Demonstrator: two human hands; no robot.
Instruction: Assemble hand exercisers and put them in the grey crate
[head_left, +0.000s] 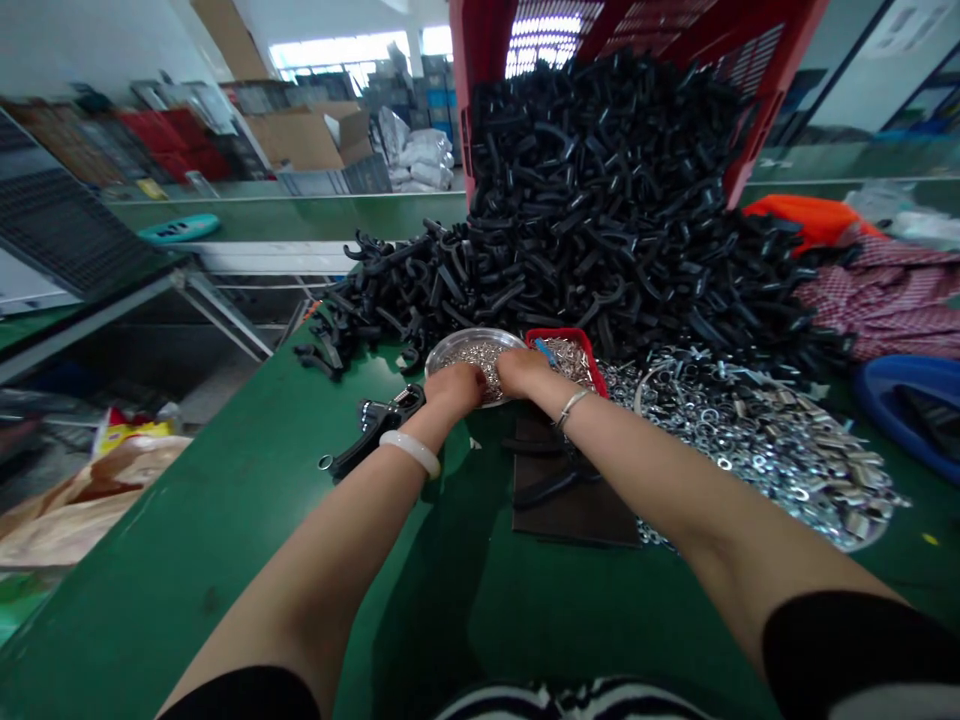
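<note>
Working left to right: a printed yellow and red packet [127,430] lies off the surface on the left, its print unreadable at this angle. On the green surface [225,540], a black plastic fitting [373,430] lies just beside the left hand [454,388], whose wrist carries a pale bangle [409,452]. That hand rests in a round steel dish [450,352] of small silver metal parts [480,368], and the right hand [523,372], with a thin metal bangle [571,407], sits at the dish's edge next to a red tray [592,365] of similar parts. The fingers [469,380] of both hands curl downward, close together over the parts; whether they pinch anything cannot be determined, as the fingertips are hidden. Dish and tray sit directly ahead of the person, apparently so both hands reach them without stretching. Behind them a heap of black plastic hooks [600,220] spills from a tipped red crate [765,60], which appears propped to let pieces run forward. A dark mat [574,510] holds a few black pieces; to the right lie steel washers [757,450], then a checked cloth [892,300] and a blue tub [907,390]. No legible brand or label is found.
</note>
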